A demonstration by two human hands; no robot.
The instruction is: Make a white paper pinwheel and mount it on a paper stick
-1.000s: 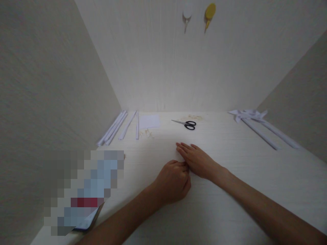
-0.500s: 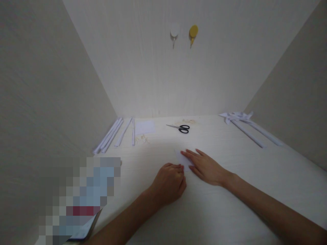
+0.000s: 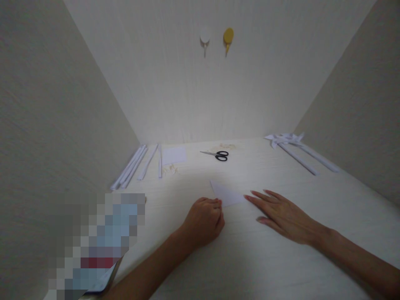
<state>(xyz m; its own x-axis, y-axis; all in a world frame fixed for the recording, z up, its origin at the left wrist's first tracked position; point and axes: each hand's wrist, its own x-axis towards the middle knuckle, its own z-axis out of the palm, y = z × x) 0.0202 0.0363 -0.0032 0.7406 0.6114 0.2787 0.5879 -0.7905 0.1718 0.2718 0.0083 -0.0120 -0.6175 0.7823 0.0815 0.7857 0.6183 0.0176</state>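
A white piece of paper [image 3: 229, 195], folded into a triangle, lies on the white table [image 3: 237, 262]. My left hand [image 3: 204, 221] is closed at the paper's near left corner, its fingertips pinching or pressing that corner. My right hand [image 3: 283, 216] lies flat with the fingers spread, its index fingertip right at the paper's right point. Nothing is held in the right hand. The black-handled scissors [image 3: 218, 155] rest beyond the paper, blades pointing left.
Rolled white paper sticks [image 3: 129, 168] and a white paper square [image 3: 174, 155] lie back left, beside a small pile of pale bits [image 3: 170, 169]. Paper pinwheels [image 3: 286, 139] on sticks lie back right. A phone-like device [image 3: 104, 277], mostly pixelated, is near left. Two hooks [image 3: 228, 36] are on the wall.
My right hand has slid right and slightly down off the paper, so more of the triangle shows. The left hand keeps its place at the corner. The whole view has shifted slightly.
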